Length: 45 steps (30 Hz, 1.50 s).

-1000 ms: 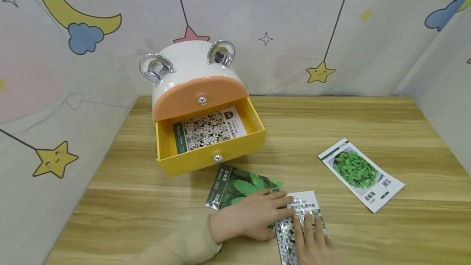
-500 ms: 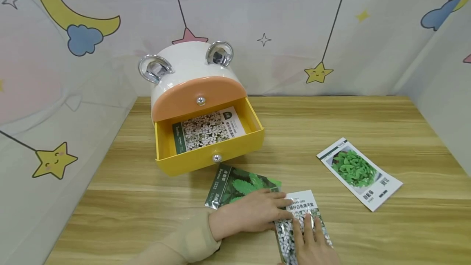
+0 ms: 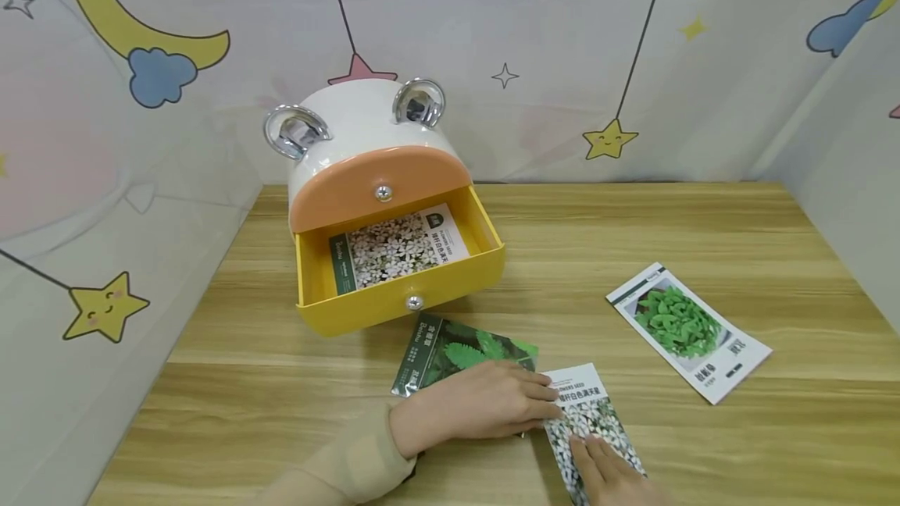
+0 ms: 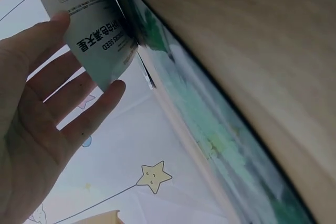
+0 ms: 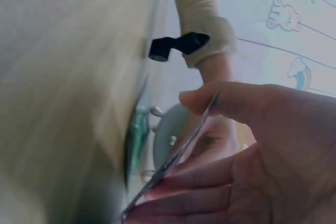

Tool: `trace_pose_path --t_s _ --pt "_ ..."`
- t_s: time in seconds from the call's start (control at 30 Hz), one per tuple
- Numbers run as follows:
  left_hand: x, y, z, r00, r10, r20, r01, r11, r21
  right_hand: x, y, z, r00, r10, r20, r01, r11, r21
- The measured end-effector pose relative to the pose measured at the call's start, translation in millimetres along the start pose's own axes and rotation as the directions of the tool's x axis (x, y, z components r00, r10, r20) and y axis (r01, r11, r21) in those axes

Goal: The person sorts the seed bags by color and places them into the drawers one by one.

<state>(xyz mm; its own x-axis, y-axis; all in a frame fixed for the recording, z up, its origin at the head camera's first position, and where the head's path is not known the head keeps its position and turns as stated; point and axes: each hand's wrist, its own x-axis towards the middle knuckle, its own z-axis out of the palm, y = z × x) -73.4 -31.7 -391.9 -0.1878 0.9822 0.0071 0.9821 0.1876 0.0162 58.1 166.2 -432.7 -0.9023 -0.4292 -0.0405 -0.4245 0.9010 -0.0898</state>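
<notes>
A white-flower seed packet is tilted up off the table near the front. My left hand holds its upper left edge; in the left wrist view the thumb lies on the printed back with fingers at the other side. My right hand grips the lower part, and the right wrist view shows the packet edge-on between thumb and fingers. Beneath my left wrist lies a dark green leaf seed packet, partly covered by that hand.
A white animal-shaped box stands at the back left with its yellow drawer pulled out. Another white-flower seed packet lies inside the drawer. On the right, a green-plant seed packet lies on the wooden table.
The front white-flower packet has lifted and tilted, shifting slightly right. My right hand has moved a little down and right, its fingers drawn closer together. The drawer and other packets stay put.
</notes>
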Motion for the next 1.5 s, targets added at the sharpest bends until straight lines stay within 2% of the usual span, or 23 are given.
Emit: trace_pose_path --t_s 0.1,0.27,0.37,0.47,0.6,0.63,0.73,0.77,0.83,0.9,0.97,1.03,1.13,1.17,1.2,1.3,1.37,1.4,1.5 --pt "1.0 0.8 -1.1 1.0 -0.006 -0.019 0.007 0.999 0.036 -2.3 4.8 -4.8 0.994 -0.061 -0.085 0.056 0.997 -0.06" --pt "0.6 3.5 -4.2 0.998 -0.02 -0.059 0.025 0.997 0.07 -2.9 7.0 -18.3 0.977 -0.094 -0.191 0.064 0.986 -0.155" --pt "0.9 4.7 -6.4 0.992 -0.019 -0.124 0.033 0.994 0.109 -3.8 8.2 -29.4 0.97 -0.077 -0.23 0.043 0.988 -0.148" --pt "1.9 5.2 -9.4 0.976 -0.015 -0.218 0.05 0.987 0.153 -4.7 10.7 -41.1 0.954 -0.062 -0.293 0.016 0.988 -0.156" --pt "1.3 5.2 -13.4 0.936 -0.022 -0.351 0.097 0.976 0.196 -4.8 14.9 -56.1 0.952 -0.067 -0.3 0.014 0.984 -0.177" --pt "0.8 5.2 -14.5 0.925 -0.028 -0.379 0.111 0.973 0.202 -4.9 16.6 -59.7 0.956 -0.076 -0.283 0.026 0.984 -0.176" --pt "-0.5 5.6 -17.2 0.899 -0.047 -0.436 0.145 0.97 0.196 -3.1 25.0 -68.2 0.94 -0.15 -0.306 0.096 0.978 -0.185" --pt "-0.9 5.8 -18.2 0.893 -0.055 -0.447 0.154 0.97 0.188 -2.2 28.1 -70.4 0.923 -0.181 -0.34 0.117 0.973 -0.199" --pt "-2.1 6.6 -20.7 0.882 -0.068 -0.466 0.173 0.967 0.187 -1.3 31.6 -77.0 0.908 -0.194 -0.371 0.127 0.972 -0.2" --pt "-3.4 7.8 -23.9 0.871 -0.085 -0.485 0.19 0.966 0.173 0.4 33.8 -84.3 0.884 -0.212 -0.416 0.137 0.97 -0.203" --pt "-4.9 9.0 -27.9 0.851 -0.097 -0.516 0.208 0.965 0.161 2.6 35.3 -93.6 0.864 -0.23 -0.448 0.158 0.968 -0.194" --pt "-6.2 10.2 -32.7 0.821 -0.095 -0.563 0.221 0.962 0.16 5.5 36.3 -101.2 0.833 -0.255 -0.491 0.173 0.963 -0.205" --pt "-9.4 11.9 -40.2 0.767 -0.077 -0.637 0.239 0.955 0.173 9.2 39.8 -110.4 0.768 -0.302 -0.565 0.203 0.951 -0.232" --pt "-10.7 12.6 -42.9 0.749 -0.073 -0.659 0.249 0.952 0.178 9.7 40.6 -112.7 0.76 -0.303 -0.575 0.203 0.951 -0.233" --pt "-12.4 13.5 -45.5 0.733 -0.076 -0.676 0.259 0.95 0.174 9.7 41.1 -115.1 0.76 -0.302 -0.575 0.203 0.951 -0.232" --pt "-17.3 16.6 -52.0 0.695 -0.094 -0.712 0.285 0.946 0.154 8.9 44.3 -122.7 0.793 -0.294 -0.534 0.224 0.955 -0.192" --pt "-20.4 18.7 -55.3 0.679 -0.104 -0.727 0.299 0.943 0.145 8.8 45.5 -127.1 0.819 -0.283 -0.499 0.226 0.959 -0.172" --pt "-21.8 19.6 -56.5 0.672 -0.102 -0.733 0.305 0.941 0.149 9.1 46.0 -129.1 0.826 -0.281 -0.489 0.228 0.959 -0.166" --pt "-26.1 22.6 -60.5 0.655 -0.093 -0.75 0.318 0.934 0.163 11.8 45.9 -134.1 0.817 -0.293 -0.496 0.242 0.956 -0.167"
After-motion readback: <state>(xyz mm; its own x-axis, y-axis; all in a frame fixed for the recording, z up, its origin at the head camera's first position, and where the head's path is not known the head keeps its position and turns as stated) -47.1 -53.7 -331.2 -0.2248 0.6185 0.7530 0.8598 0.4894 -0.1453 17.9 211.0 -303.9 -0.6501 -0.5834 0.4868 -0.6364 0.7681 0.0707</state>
